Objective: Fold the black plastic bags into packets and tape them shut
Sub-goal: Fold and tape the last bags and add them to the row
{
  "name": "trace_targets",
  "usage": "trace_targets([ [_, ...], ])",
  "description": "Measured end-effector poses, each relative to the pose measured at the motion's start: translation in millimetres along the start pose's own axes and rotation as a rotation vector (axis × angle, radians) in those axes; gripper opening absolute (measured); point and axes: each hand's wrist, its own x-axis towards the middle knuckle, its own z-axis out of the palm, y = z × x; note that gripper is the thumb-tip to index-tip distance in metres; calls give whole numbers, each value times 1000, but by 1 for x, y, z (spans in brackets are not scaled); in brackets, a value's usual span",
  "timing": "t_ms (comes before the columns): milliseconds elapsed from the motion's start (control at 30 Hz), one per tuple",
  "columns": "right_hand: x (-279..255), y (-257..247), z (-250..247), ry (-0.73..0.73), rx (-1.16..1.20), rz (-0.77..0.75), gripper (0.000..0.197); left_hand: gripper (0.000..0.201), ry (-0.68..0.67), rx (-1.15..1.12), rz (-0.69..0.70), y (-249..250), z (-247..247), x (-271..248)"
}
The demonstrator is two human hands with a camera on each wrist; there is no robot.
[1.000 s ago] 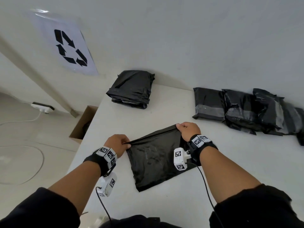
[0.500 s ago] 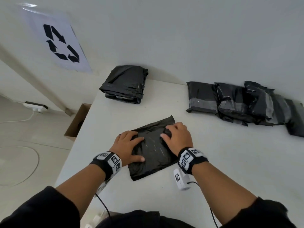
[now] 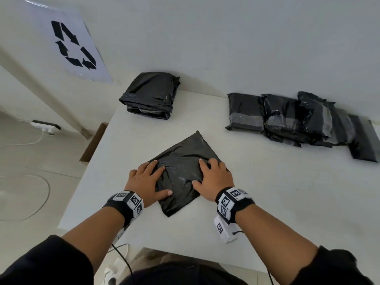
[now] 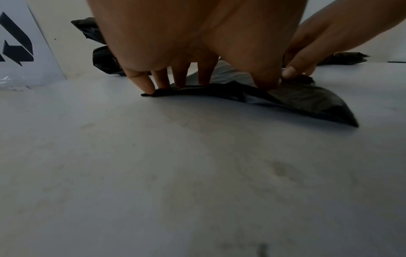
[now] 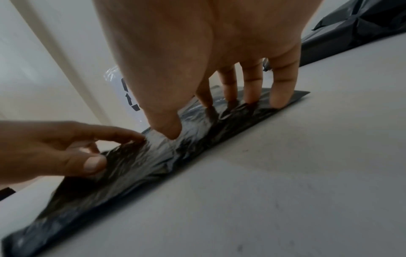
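Note:
A folded black plastic bag point(image 3: 181, 161) lies flat on the white table point(image 3: 287, 202), turned like a diamond. My left hand point(image 3: 147, 179) presses its left edge with straight, spread fingers. My right hand point(image 3: 213, 177) presses its right side the same way. In the left wrist view the fingertips point(image 4: 149, 88) sit along the bag's point(image 4: 296, 99) folded edge. The right wrist view has my right fingers point(image 5: 283, 97) flat on the bag point(image 5: 140, 170), with the left hand point(image 5: 66, 153) touching it at the left.
A stack of folded black bags point(image 3: 150, 95) sits at the table's far left by the wall. A row of taped black packets point(image 3: 298, 120) lies at the far right. A cardboard box point(image 3: 92, 142) stands on the floor left of the table.
A second ago both hands pinched the bag's top corners and held them up. They folded it over, laid it down, and now press it flat, spread further apart than half a second ago.

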Motion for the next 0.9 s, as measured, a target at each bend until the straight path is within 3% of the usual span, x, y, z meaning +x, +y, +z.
trace_targets([
  [167,12,18,-10,36,11,-74,70,89,69,-36,-19,13,5,-16],
  [300,22,32,-21,114,287,-156,47,72,120,-72,44,27,8,-27],
  [400,19,37,-20,206,177,-270,34,51,155,-112,82,37,10,-31],
  [567,7,41,-7,14,-74,-249,54,40,130,-166,62,43,15,-33],
  [667,6,42,-9,-32,-126,-211,58,39,83,-193,145,44,15,-34],
  [767,0,43,-9,107,19,-190,46,38,65,-191,210,45,13,-32],
  [900,-26,41,2,259,88,-334,27,35,76,-172,203,40,13,-28],
])
